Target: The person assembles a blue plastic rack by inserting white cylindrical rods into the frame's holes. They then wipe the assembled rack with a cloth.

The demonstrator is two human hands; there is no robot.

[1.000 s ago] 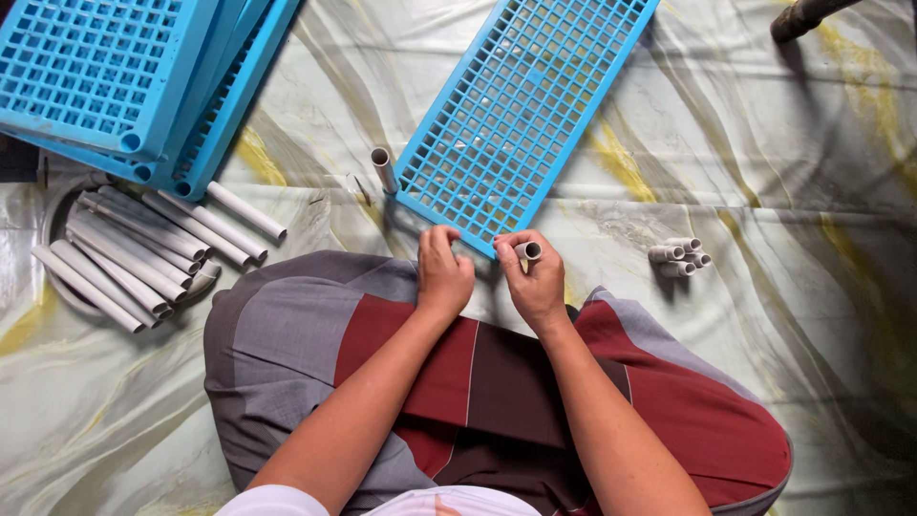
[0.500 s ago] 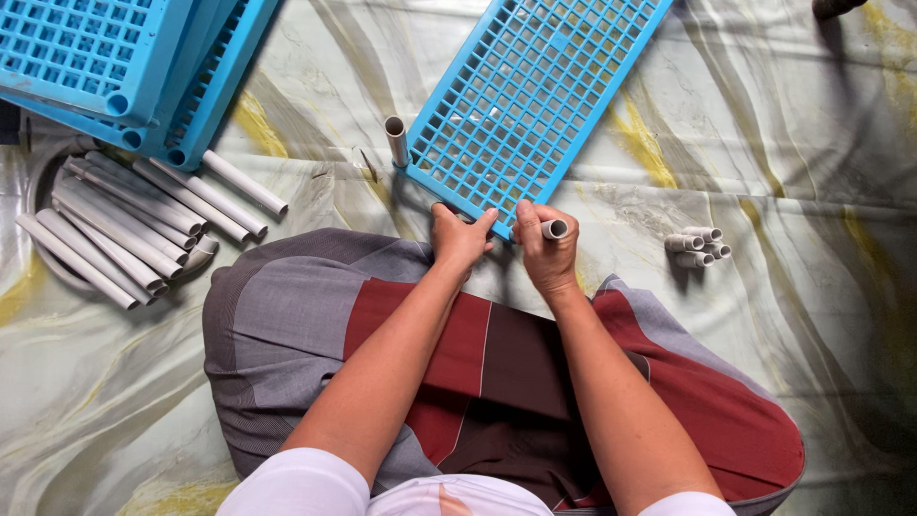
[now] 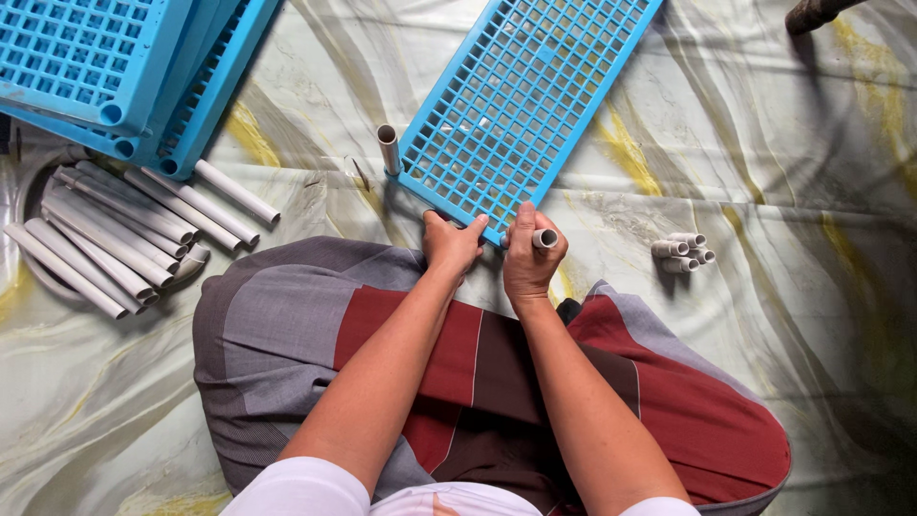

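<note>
Blue grid panel carries one grey tube at its corner, left hand gripping the edge, right hand fisted round another short tube, spares unfitted.

Blue lattice panel; grey tube; maroon-grey striped skirt; cream-yellow marbled sheet

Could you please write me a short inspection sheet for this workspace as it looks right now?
Surface: marbled sheet covering the floor.
Job's things: blue grid panel, near corner by both hands; short grey tube.
Clutter: stacked blue panels; long grey tubes on a round tray; one tube standing at the panel's edge; small tube cluster.
Hands: left hand grips the panel; right hand holds the short tube.
Cables: nothing seen.
Surroundings: dark object top right.
</note>
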